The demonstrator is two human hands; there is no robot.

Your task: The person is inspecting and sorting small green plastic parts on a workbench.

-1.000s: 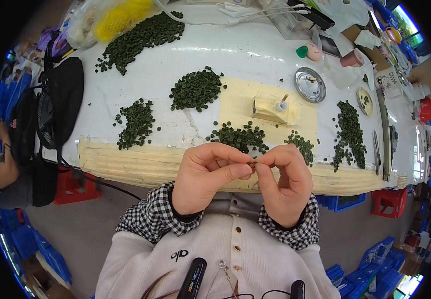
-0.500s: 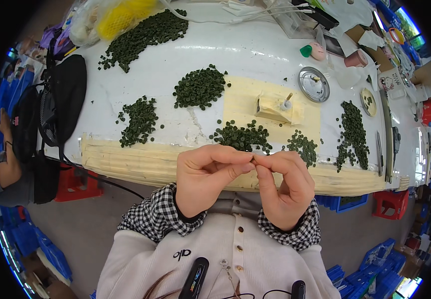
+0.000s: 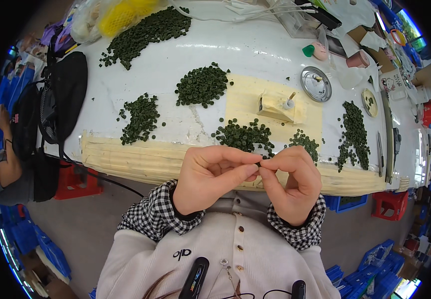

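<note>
while the left hand point(image 3: 210, 174) and the right hand point(image 3: 292, 182) meet before the torso, a small dark green piece point(image 3: 258, 165) sits between their fingertips, seen against the taped front edge point(image 3: 125, 155) of the table. each hand pinches it with thumb and forefinger, the other fingers curled inward; the piece is largely covered, so its exact shape cannot be told.

the chief hazard, in judgement, is a slip: so little of the piece is gripped, and only by fingertips, that uneven pressure could flick it loose. falling forward, it might be lost among the like pieces of the near pile point(image 3: 245, 135); falling back, it could drop to the lap or the grey floor point(image 3: 125, 214). a checked sleeve point(image 3: 148, 207), carried over the table, could also sweep stray pieces off the edge.

the white table point(image 3: 265, 55) bears further heaps: a round pile point(image 3: 203, 84), a left pile point(image 3: 140, 119), a large far pile point(image 3: 148, 35), a looser scatter point(image 3: 303, 143) and a right-hand pile point(image 3: 354, 134). a yellow-wrapped block point(image 3: 275, 110) with an upright stub rests on a yellow sheet point(image 3: 245, 94); just beyond it lies a round metal dish point(image 3: 315, 93).

about the room: a black bag point(image 3: 68, 94) at the table's left end, another person's arm point(image 3: 8, 154) beside it, a red stool point(image 3: 391, 205) under the right end, and blue crates point(image 3: 375, 266) at lower right.
</note>
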